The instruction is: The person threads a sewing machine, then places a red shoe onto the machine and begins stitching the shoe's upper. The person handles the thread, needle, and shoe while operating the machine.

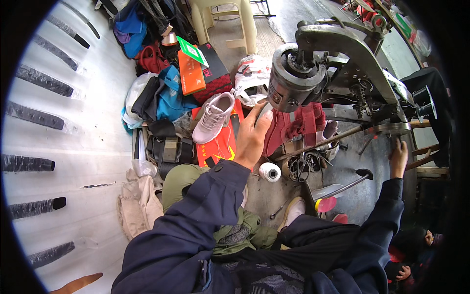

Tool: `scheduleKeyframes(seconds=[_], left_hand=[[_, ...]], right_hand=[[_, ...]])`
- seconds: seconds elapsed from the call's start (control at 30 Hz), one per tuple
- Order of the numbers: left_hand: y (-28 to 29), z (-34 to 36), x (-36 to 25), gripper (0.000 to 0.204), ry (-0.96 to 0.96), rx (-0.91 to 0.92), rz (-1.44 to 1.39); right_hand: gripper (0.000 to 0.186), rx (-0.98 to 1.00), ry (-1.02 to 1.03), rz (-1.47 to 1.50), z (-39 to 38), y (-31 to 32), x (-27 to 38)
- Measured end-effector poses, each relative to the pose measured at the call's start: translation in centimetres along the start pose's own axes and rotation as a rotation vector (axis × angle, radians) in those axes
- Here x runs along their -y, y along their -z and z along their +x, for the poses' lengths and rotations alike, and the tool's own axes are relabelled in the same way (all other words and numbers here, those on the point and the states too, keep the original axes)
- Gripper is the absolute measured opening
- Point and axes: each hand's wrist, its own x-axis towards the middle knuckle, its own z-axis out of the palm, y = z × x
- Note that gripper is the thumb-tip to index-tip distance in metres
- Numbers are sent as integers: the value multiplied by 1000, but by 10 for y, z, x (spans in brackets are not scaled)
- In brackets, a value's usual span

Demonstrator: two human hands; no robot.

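Observation:
Under the round metal head of a shoe-sewing machine (298,76), my left hand (252,137) pinches a pale grey piece (265,107) between thumb and fingers. Most of that piece is hidden, so its kind cannot be told. Close beside the hand is a dark red shoe (277,131) with a wide red strap. My right hand (399,159) is at the right side of the machine, its fingers curled at the rim of the handwheel (389,129). A pale pink sneaker (214,117) rests on an orange-red shoebox (215,153), left of my left hand.
A white thread spool (270,172) stands on the floor before my left hand. Boxes (190,71) and bags (171,93) crowd the left, below a plastic stool (225,22). A metal lever (342,187) juts out by my leg. Another person's hand (404,273) shows at lower right.

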Motion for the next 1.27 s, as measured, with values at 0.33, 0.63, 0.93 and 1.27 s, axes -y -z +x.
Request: scheduleKeyframes(seconds=[0.33,0.63,0.93,1.27], left_hand=[[1,3,5,45,-3,13,-17],[0,3,0,40,25,-2,-22],[1,6,2,40,-5,1,-8],[7,7,4,38,31,3,113]], right_hand=[[38,310,210,76,-96,-26,99],[28,157,-53,-80,-25,-27,-4],[39,181,182,103,-76,-5,110],[28,249,-20,11,-8,-31,-54]])
